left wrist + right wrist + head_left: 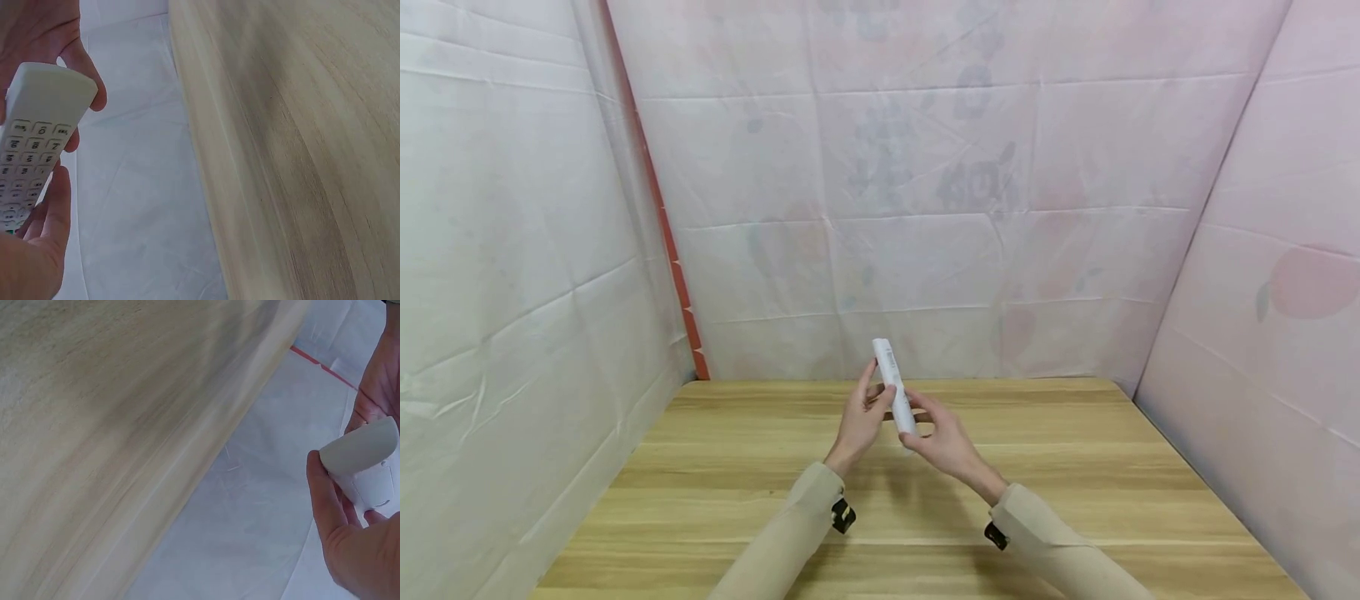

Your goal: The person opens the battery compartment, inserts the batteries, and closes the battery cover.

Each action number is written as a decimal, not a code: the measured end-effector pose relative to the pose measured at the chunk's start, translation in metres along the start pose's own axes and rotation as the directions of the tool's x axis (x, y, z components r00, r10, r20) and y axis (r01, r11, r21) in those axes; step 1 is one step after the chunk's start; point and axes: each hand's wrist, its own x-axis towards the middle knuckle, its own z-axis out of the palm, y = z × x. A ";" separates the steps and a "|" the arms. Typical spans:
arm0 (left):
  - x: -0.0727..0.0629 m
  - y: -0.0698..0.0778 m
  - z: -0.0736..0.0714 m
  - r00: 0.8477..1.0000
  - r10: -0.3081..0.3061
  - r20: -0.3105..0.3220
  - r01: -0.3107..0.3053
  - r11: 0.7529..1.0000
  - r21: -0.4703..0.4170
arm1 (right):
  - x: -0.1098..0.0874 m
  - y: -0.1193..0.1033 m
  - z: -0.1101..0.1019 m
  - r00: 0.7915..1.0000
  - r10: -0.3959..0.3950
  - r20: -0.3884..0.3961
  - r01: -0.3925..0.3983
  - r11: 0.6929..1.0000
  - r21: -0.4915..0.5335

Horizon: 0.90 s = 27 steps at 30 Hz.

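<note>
Between both hands, above the table, is a white remote control (893,385), tilted with its far end raised. The left hand (857,423) grips its left side, thumb near the middle. The right hand (949,448) holds the near end between thumb and fingers. Rows of light buttons mark the face of the remote control (39,140) in the left wrist view, partly cut off by the frame edge. From the right wrist, the blunt end and back of the remote control (361,452) show, with a thin seam and a small curved mark.
A wood-grain table (760,517) lies below the hands. Pale sheets with faint prints hang at the back (925,167), left (512,250) and right (1262,333). A red strip (658,208) runs down the back left corner. Dark bands (843,515) circle both sleeves.
</note>
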 end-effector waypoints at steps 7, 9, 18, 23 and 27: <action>0.000 -0.002 -0.003 0.997 0.001 0.073 -0.002 1.000 0.007 | -0.001 -0.002 -0.002 0.995 0.055 0.083 -0.066 0.990 0.126; 0.000 -0.003 -0.005 0.997 -0.013 0.077 0.012 1.000 0.014 | -0.001 -0.003 -0.002 0.993 0.067 0.097 -0.081 0.986 0.148; -0.004 0.000 -0.008 0.998 -0.054 0.031 0.051 0.996 0.074 | -0.001 -0.001 0.004 0.986 0.062 0.152 -0.085 0.985 0.150; -0.008 0.003 -0.010 0.998 -0.066 -0.020 0.068 0.978 0.195 | 0.000 -0.001 0.004 0.983 0.018 0.181 -0.038 0.994 0.104; -0.010 0.005 -0.012 0.997 -0.058 -0.046 0.070 0.946 0.317 | 0.002 0.001 0.002 0.978 -0.016 0.210 0.002 0.998 0.069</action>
